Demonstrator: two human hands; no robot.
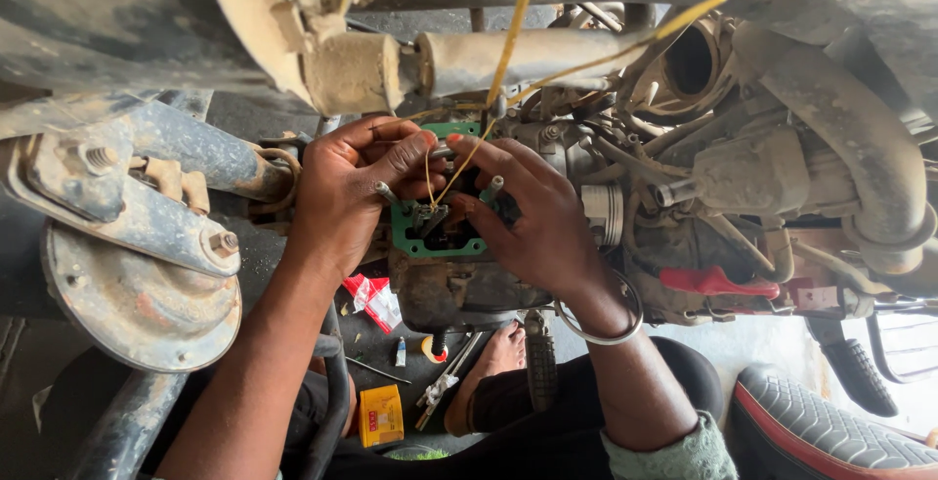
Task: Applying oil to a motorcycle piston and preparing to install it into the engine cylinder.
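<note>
Your left hand point(347, 187) and right hand point(532, 211) cover much of the green flat gasket point(410, 242), hiding what lies beneath. The thin yellow wire point(518, 11) runs off the top edge, its end unseen.

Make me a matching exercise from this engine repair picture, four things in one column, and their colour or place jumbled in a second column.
Things:
1. gasket
2. small box
3. bangle
4. piston

Descriptions:
A. yellow, on the floor below the engine
B. silver ring around the right wrist
C. green, flat on the engine block between both hands
D. ribbed metal cylinder just right of the right hand

Pairs: 1-C, 2-A, 3-B, 4-D
</note>
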